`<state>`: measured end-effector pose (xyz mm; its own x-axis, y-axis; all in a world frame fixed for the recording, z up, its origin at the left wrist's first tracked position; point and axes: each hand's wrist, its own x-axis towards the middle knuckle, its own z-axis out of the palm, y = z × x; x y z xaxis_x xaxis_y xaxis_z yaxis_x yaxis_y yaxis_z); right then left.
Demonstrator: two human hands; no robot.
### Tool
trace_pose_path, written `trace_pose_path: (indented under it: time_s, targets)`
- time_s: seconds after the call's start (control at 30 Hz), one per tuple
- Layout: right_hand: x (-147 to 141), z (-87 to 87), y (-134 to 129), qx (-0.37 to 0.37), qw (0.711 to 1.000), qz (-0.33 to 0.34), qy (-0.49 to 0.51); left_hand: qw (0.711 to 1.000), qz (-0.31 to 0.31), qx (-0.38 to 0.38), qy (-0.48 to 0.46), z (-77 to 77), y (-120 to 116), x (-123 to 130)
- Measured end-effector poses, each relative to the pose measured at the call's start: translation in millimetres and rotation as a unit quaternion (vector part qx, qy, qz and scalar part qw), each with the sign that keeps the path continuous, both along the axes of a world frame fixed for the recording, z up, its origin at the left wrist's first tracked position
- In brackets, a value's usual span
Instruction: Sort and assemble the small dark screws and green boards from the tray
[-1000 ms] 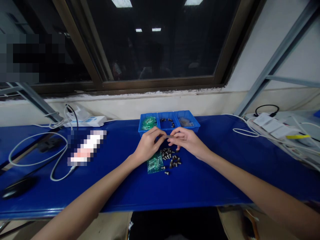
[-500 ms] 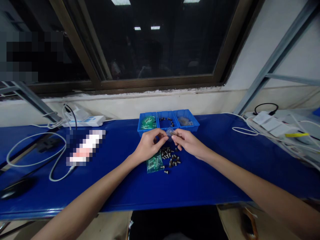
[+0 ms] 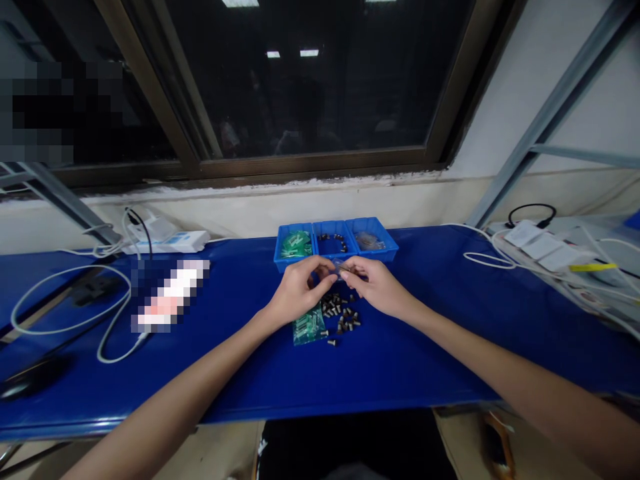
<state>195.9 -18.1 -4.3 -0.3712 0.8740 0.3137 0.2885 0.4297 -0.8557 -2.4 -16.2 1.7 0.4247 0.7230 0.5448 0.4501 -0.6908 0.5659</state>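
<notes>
My left hand pinches one side of a small clear plastic bag. On its other side, my right hand is closed on the same bag, fingertips close to those of my left. Whatever the bag contains is too small to tell. Just below the hands lie several small metal screws with dark parts. A green-printed bag rests beside them, partly under my left hand. Behind the hands stands a blue tray with three compartments: green packets at left, small dark-and-metal pieces in the middle, clear bags at right.
White cables and a power strip lie at the back left, near a pixelated object. A black mouse sits at the left edge. White adapters and cables are on the right.
Both hands stay nearly in place around the clear bag. Less of the bag shows between the fingertips, and my right fingers have shifted slightly.
</notes>
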Motion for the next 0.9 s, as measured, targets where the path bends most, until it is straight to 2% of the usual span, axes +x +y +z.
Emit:
trace_pose_path:
  time_s: [0.17, 0.43, 0.73, 0.9]
  targets:
    - [-2.8, 0.6, -5.3, 0.088, 0.994, -0.031, -0.054, 1.000, 0.012, 0.005, -0.003, -0.4, -0.7, 1.2]
    - [-2.0, -0.6, -5.5, 0.136, 0.988, -0.027, -0.066, 1.000, -0.006, 0.015, 0.011, -0.1, 4.8, -2.6]
    - [-0.5, 3.7, -2.6, 0.150, 0.983, -0.090, -0.057, 0.999, -0.007, 0.030, 0.032, -2.3, 5.6, -4.9]
    - [3.2, 1.4, 2.3, 0.089, 0.991, -0.101, -0.019, 0.993, 0.022, 0.097, 0.065, -4.2, 6.5, -8.5]
